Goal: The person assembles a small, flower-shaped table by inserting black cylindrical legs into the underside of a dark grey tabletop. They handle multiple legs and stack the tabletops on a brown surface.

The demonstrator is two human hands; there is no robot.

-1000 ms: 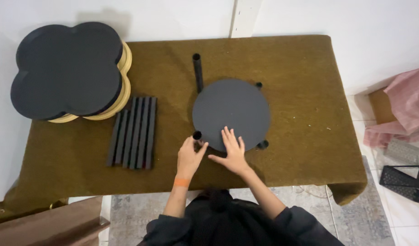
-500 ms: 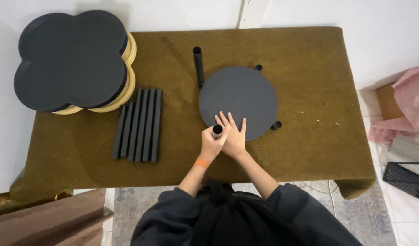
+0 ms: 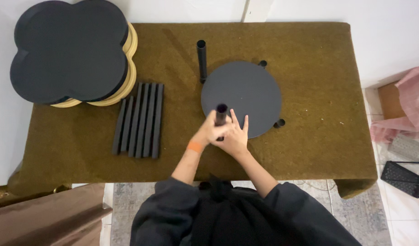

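Note:
A round black disc [image 3: 243, 95] lies on the olive cloth-covered table [image 3: 309, 150]. A black tube [image 3: 221, 115] stands upright at the disc's near left edge, and my left hand [image 3: 208, 133] is wrapped around it. My right hand [image 3: 234, 136] lies beside it with fingers spread on the disc's near edge, touching the tube's base. Another black tube [image 3: 201, 59] stands at the disc's far left edge. Two short black tube ends [image 3: 263, 63] [image 3: 279, 123] peek out from under the disc's rim.
A stack of black-topped, clover-shaped boards [image 3: 70, 52] with pale edges sits at the table's far left. Several black bars [image 3: 139, 119] lie side by side near it. A brown board [image 3: 45, 214] is at lower left, a black crate [image 3: 407, 177] and a pink bag [image 3: 403, 109] at right.
My left hand has closed around the tube and raised it upright at the disc's edge. My right hand stays on the disc, fingers spread.

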